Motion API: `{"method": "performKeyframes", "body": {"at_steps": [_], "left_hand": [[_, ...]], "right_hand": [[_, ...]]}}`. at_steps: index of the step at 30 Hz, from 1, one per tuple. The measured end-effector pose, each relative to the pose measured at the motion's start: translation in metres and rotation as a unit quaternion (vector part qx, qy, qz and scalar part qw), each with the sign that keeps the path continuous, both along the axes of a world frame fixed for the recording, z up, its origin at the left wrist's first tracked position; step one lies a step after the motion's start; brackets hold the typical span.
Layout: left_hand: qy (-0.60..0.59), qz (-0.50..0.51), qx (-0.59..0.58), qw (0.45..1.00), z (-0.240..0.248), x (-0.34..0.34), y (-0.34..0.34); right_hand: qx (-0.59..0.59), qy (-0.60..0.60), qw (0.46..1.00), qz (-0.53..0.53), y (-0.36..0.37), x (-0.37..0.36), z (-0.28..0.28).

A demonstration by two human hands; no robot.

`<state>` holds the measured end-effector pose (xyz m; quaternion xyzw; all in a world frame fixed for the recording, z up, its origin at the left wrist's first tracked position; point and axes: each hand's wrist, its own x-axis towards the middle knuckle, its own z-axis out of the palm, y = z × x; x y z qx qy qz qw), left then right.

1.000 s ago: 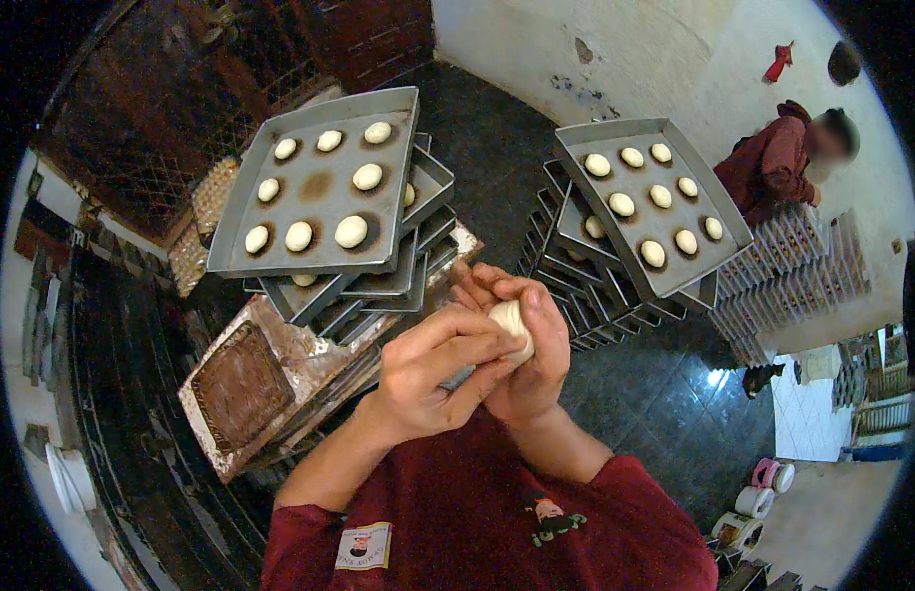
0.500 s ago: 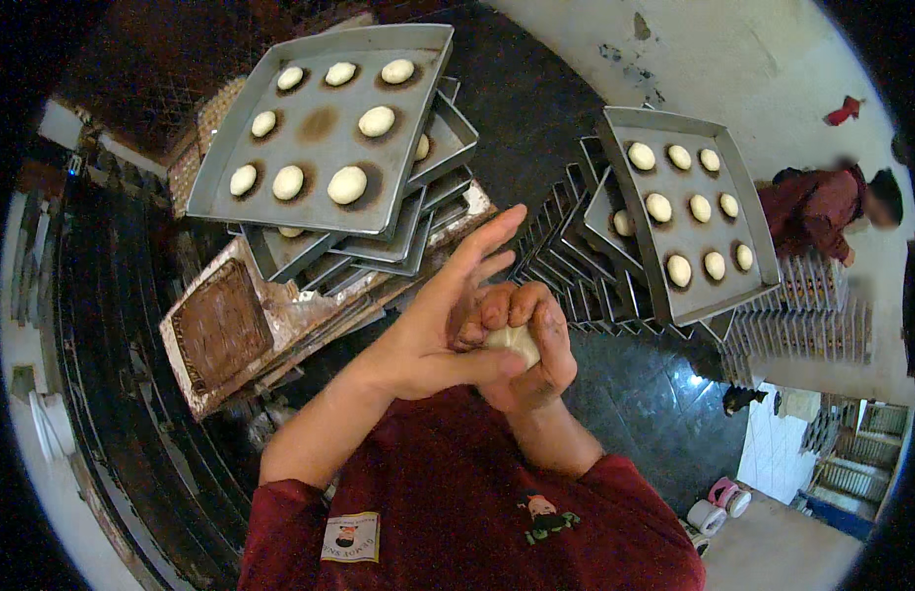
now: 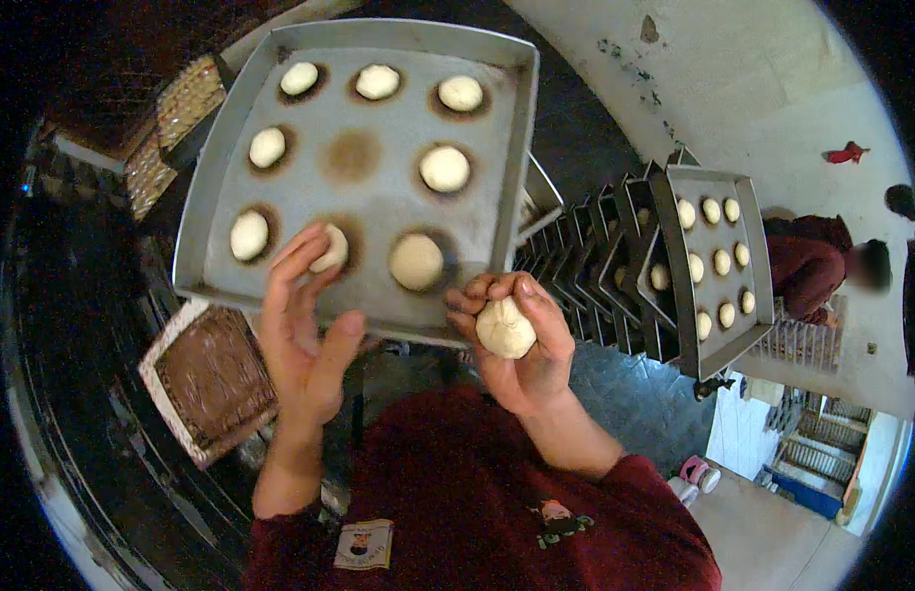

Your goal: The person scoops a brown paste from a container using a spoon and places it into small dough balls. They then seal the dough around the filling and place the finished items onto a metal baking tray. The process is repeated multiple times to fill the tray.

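While the tray [image 3: 280, 138] lies up and left of both hands, its one bare middle spot nearer the left, the right hand [image 3: 522, 340] cups a dough ball [image 3: 504, 328]; the left hand [image 3: 305, 335] is spread, holding nothing.

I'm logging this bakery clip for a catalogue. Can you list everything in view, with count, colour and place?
Large baking tray: one, grey metal, top centre, on a stack of trays.
Dough balls on large tray: eight, pale cream, on dark greased spots; the centre spot is bare.
Second tray: one, grey, right, on a row of stacked trays.
Dough balls on second tray: about nine, pale.
Brown filling slab: one, on paper-lined tray, lower left.
Other person: one, dark red top, far right.
Left hand: open, over the large tray's near edge.
Right hand: closed on a dough ball.
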<state>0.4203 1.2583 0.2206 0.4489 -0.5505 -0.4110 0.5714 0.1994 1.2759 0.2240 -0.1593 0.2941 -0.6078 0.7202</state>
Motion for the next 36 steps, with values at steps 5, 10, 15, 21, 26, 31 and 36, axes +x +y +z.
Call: {"method": "performKeyframes", "body": {"at_steps": [5,10,15,21,26,31,36], "left_hand": [[-0.072,0.055,0.015,0.996,-0.012,0.091,-0.048],[-0.079,-0.018,0.034,0.996,-0.021,0.122,-0.058],[-0.147,-0.058,0.007,0.987,-0.011,0.133,-0.067],[-0.154,-0.079,0.019,0.985,-0.007,0.140,-0.067],[-0.171,-0.085,0.011,0.982,-0.005,0.132,-0.071],[-0.146,-0.058,-0.037,0.987,-0.009,0.143,-0.055],[-0.135,0.111,-0.021,0.984,-0.006,0.161,-0.059]], "right_hand": [[-0.092,0.357,0.928,0.050,-0.093,0.055,-0.010],[-0.331,0.757,0.556,0.093,-0.203,0.115,-0.032],[-0.401,0.841,0.355,0.076,-0.222,0.144,-0.053],[-0.204,0.672,0.686,0.191,-0.243,0.108,-0.008],[-0.393,0.844,0.353,0.088,-0.236,0.144,-0.051],[-0.128,0.683,0.718,0.042,-0.212,0.052,0.002],[-0.067,0.694,0.705,-0.129,-0.100,-0.023,-0.003]]}}
